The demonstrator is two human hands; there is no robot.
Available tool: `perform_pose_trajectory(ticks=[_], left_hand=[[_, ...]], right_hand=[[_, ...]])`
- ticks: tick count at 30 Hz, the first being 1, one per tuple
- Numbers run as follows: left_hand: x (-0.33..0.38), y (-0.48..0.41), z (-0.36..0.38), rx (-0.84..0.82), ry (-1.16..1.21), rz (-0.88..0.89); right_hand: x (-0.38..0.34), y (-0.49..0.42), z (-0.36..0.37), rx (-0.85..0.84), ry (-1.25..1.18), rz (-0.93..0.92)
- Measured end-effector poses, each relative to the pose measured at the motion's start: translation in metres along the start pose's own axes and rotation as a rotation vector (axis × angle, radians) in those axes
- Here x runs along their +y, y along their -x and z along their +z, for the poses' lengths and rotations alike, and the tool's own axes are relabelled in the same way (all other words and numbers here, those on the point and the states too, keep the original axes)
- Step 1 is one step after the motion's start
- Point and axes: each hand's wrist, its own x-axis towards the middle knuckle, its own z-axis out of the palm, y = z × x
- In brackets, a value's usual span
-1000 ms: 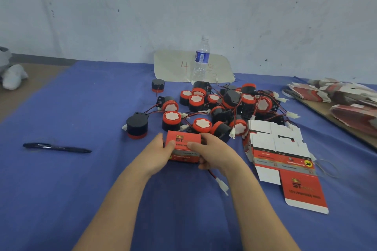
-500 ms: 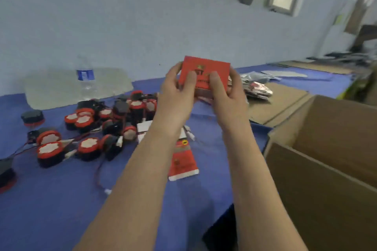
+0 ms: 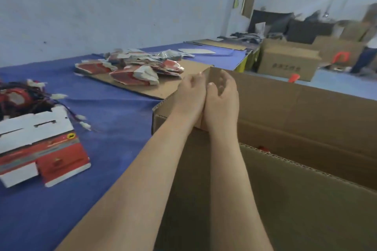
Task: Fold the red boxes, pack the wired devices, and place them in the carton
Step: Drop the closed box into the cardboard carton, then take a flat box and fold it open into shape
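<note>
**Your hands side by side over the carton's corner**

Your left hand (image 3: 191, 96) and right hand (image 3: 222, 98) are raised together above the far-left corner of the open carton (image 3: 306, 199). Their inner edges touch from wrist to palm. The fingers of both are loosely curled and a little blurred, and nothing shows between them: no red box is visible in either hand. Your forearms reach out across the carton's near-left side.

The carton stands just beside the table (image 3: 114, 112), which is covered in blue cloth. Its flaps stand up, and the near one hides most of the inside. A small patch of red (image 3: 264, 149) shows just above that flap's edge, deep in the carton; what it is cannot be told from here.

On the table to your left lie flat red-and-white box blanks (image 3: 40, 149), unfolded and overlapping. Behind them, at the picture's left edge, sits the heap of wired devices (image 3: 18, 98), red and black, with thin leads ending in white connectors (image 3: 81, 120) trailing onto the cloth. Farther back, a cardboard sheet (image 3: 163, 89) carries a loose pile of more box blanks (image 3: 132, 71), crumpled and fanned.

Beyond the table's far end stand other brown cartons (image 3: 285, 63) on the floor, and part of a person (image 3: 365, 57) shows at the right edge.
</note>
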Motion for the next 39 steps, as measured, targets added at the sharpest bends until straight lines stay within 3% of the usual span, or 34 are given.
perform_pose_trajectory(ticks=[3, 6, 10, 15, 18, 21, 25, 31, 34, 37, 39], left_hand=[[0.001, 0.004, -0.047, 0.122, 0.123, 0.044], [-0.008, 0.009, -0.119, 0.294, 0.041, 0.059], [-0.027, 0.039, -0.235, 0.593, -0.093, 0.025], [-0.059, 0.116, -0.374, 1.028, -0.236, -0.044], [-0.080, 0.164, -0.434, 1.234, -0.261, -0.113], [-0.103, 0.192, -0.470, 1.365, -0.227, -0.226], [-0.123, 0.197, -0.489, 1.442, -0.145, -0.300], [-0.132, 0.189, -0.497, 1.377, -0.134, -0.318], [-0.130, 0.186, -0.494, 1.316, -0.181, -0.335], [-0.129, 0.174, -0.478, 1.170, -0.360, -0.432], [-0.127, 0.163, -0.461, 1.186, -0.569, -0.480]], right_hand=[[-0.015, 0.017, 0.043, -0.148, -0.234, 0.020], [-0.028, 0.046, 0.104, -0.361, -0.409, 0.088], [-0.051, 0.118, 0.197, -0.729, -0.346, 0.110], [-0.074, 0.230, 0.289, -1.161, -0.276, -0.031], [-0.082, 0.281, 0.327, -1.291, -0.189, -0.143], [-0.084, 0.312, 0.354, -1.318, -0.143, -0.200], [-0.079, 0.338, 0.382, -1.357, -0.076, -0.271], [-0.085, 0.359, 0.400, -1.589, -0.047, -0.413], [-0.088, 0.344, 0.394, -1.536, -0.064, -0.405], [-0.081, 0.303, 0.381, -1.458, 0.063, -0.441], [-0.073, 0.272, 0.368, -1.393, 0.119, -0.400]])
